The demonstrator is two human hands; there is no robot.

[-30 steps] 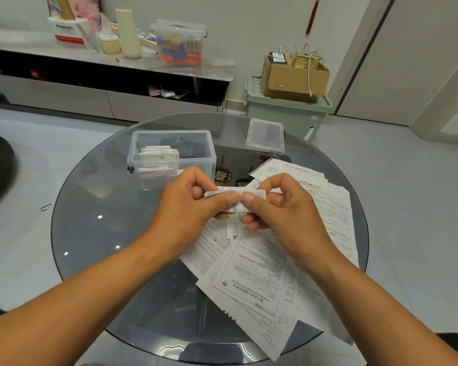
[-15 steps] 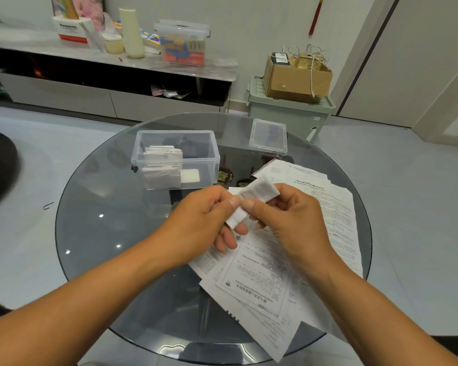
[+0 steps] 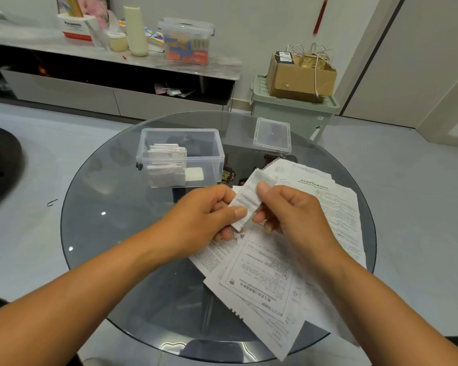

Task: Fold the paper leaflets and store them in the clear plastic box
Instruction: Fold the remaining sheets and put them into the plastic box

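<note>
Since the earlier frames the folded leaflet [image 3: 249, 200] has turned from level to a steep tilt, its upper end toward 1 o'clock, held above the loose leaflets [image 3: 262, 273] on the glass table [image 3: 111, 233]. Folding appears in its last stage; the next move calls for pressing the crease, then carrying the strip toward 11 o'clock into the clear plastic box [image 3: 181, 157], which already holds folded papers. Left hand [image 3: 204, 215] pinches the lower end between curled thumb and fingers; right hand [image 3: 288, 207] pinches the upper end likewise.

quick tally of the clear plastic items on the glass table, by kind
open box: 1
loose lid: 1
total: 2
</note>
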